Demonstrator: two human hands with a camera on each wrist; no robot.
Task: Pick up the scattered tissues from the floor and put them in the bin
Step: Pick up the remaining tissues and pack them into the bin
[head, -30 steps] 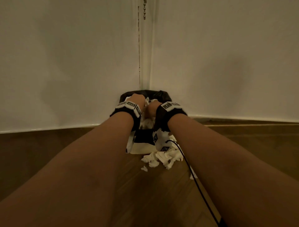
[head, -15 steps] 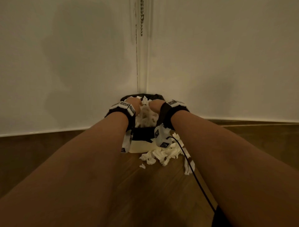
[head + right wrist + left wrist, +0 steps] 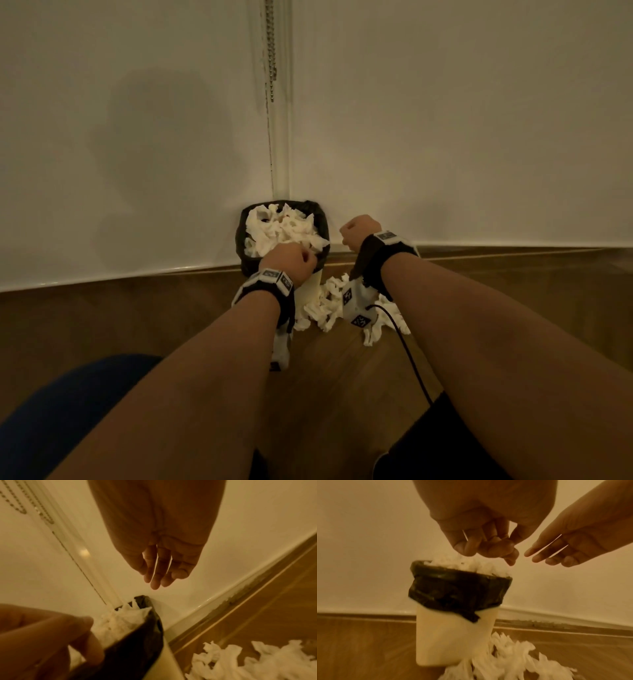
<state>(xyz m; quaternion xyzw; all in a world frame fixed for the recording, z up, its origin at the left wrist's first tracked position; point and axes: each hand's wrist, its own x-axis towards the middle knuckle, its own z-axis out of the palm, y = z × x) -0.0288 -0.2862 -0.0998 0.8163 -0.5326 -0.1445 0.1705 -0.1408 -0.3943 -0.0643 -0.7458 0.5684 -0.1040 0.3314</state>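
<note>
A pale bin [image 3: 310,284] with a black liner [image 3: 458,592] stands in the wall corner, heaped with white tissues [image 3: 281,229] above its rim. More crumpled tissues [image 3: 327,305] [image 3: 510,660] [image 3: 248,662] lie on the floor at its right foot. My left hand [image 3: 291,262] [image 3: 488,550] hovers over the bin's near rim with fingers loosely curled downward, and I see nothing in it. My right hand [image 3: 359,231] [image 3: 157,574] is in the air to the right of the bin, fingers straight and empty.
Two white walls meet behind the bin, with a bead chain [image 3: 271,51] hanging in the corner. A skirting strip runs along the wood floor [image 3: 342,394]. A black cable [image 3: 411,359] trails from my right wrist. A blue-clad knee [image 3: 68,411] is at lower left.
Both hands were together on the tissues in the bin. Now the right hand has swung out to the right of the bin and the left has drawn back to its near rim.
</note>
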